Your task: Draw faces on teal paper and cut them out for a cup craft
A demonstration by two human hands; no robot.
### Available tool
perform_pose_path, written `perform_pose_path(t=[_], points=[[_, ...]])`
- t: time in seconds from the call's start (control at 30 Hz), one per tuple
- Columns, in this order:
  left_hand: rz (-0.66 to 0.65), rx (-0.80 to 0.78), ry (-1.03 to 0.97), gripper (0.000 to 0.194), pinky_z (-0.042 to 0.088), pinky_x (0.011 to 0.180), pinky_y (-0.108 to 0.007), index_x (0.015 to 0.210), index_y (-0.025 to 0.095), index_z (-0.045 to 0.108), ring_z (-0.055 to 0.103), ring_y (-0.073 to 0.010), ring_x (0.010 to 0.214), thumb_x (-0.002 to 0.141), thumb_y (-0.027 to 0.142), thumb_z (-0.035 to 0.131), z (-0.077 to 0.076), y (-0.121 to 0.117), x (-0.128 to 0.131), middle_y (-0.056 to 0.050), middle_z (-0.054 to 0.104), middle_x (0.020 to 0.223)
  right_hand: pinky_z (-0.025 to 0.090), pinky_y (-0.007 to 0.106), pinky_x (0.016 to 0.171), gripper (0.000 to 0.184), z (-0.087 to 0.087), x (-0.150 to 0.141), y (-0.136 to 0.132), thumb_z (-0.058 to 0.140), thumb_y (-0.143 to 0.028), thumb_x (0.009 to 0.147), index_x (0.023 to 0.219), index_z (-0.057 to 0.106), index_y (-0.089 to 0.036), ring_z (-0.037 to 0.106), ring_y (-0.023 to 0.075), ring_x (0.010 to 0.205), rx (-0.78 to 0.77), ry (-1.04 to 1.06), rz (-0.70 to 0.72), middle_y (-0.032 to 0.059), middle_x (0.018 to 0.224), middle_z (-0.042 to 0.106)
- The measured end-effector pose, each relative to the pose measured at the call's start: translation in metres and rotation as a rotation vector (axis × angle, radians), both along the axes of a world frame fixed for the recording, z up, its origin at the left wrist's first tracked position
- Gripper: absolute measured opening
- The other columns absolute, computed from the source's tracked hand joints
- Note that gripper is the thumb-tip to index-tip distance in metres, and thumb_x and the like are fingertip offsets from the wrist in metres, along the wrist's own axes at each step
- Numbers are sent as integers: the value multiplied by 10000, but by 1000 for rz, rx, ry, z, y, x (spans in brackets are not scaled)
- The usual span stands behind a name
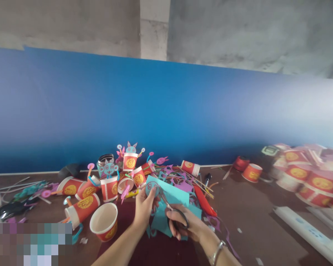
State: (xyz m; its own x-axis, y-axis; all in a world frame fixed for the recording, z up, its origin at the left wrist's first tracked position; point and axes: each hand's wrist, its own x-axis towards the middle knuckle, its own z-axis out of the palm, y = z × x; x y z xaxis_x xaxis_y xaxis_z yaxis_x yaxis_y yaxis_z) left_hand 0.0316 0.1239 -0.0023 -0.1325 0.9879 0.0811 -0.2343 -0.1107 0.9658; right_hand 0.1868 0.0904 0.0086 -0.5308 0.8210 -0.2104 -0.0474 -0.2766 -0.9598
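My left hand (pixel 146 205) pinches a small blue paper cutout (pixel 152 188) with a round drawn face on it. In my right hand (pixel 180 221) is a pair of scissors (pixel 165 200) with black handles, my fingers through the loops. Their blades point up and left, close beside the cutout; whether they touch it I cannot tell. Beneath both hands lie light-blue paper sheets (pixel 172 192) and cut scraps. An upright red-and-white paper cup (pixel 104 221) stands left of my left hand, its inside showing.
Several red paper cups with paper faces and arms, such as one decorated cup (pixel 109 187), crowd the left and back. Purple scraps (pixel 180 183) and a red tool-like object (pixel 205 201) lie behind my right hand. At right are piled cups (pixel 310 173) and a white power strip (pixel 308 225).
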Motion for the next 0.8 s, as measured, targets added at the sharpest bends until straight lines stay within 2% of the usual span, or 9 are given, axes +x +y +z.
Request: perform_pose_path(t=[0.13,0.2,0.27,0.4,0.57,0.7,0.8], points=[[46,-11,7,350,316,314,-160,688,170,521,444,-72,348,729,507,608,0,0,0,43,547,476,277,157,307,564,4,3,-4,513,-554,794,1132,525,-103,593,118,446,-81,179,128,68,621,673],[51,-16,13,363,323,318,-165,676,172,517,451,-77,352,718,519,613,0,-1,0,42,545,476,318,161,320,602,4,4,-4,502,-562,799,1196,491,-110,636,147,510,-103,188,173,103,692,695],[41,-20,23,359,331,324,-170,726,177,522,457,-84,355,699,518,631,1,-1,0,50,541,474,322,156,314,583,3,4,-3,520,-523,807,1217,475,-112,633,144,489,-86,144,152,97,671,696],[39,-45,30,401,315,316,-166,901,197,496,453,-92,346,678,487,661,1,-2,1,75,534,466,299,135,295,505,-1,3,1,582,-456,786,1138,529,-98,592,110,412,-12,31,43,44,585,672],[-84,-21,19,333,303,349,-153,831,181,508,418,-63,359,702,451,655,3,-4,3,75,508,465,294,128,274,477,-1,4,4,624,-464,738,1033,574,-92,559,95,364,33,-21,-12,8,531,652],[-206,-63,-41,312,300,371,-150,827,181,509,403,-52,374,712,431,656,2,-6,5,76,497,478,287,130,277,436,4,3,3,617,-457,732,971,597,-92,536,82,358,74,-28,-57,1,524,645],[-237,-85,-67,307,298,384,-148,848,177,509,409,-49,388,721,415,655,0,-6,6,68,506,492,286,139,284,422,5,2,3,614,-475,722,927,601,-106,525,85,357,100,-70,-83,-7,512,635]])
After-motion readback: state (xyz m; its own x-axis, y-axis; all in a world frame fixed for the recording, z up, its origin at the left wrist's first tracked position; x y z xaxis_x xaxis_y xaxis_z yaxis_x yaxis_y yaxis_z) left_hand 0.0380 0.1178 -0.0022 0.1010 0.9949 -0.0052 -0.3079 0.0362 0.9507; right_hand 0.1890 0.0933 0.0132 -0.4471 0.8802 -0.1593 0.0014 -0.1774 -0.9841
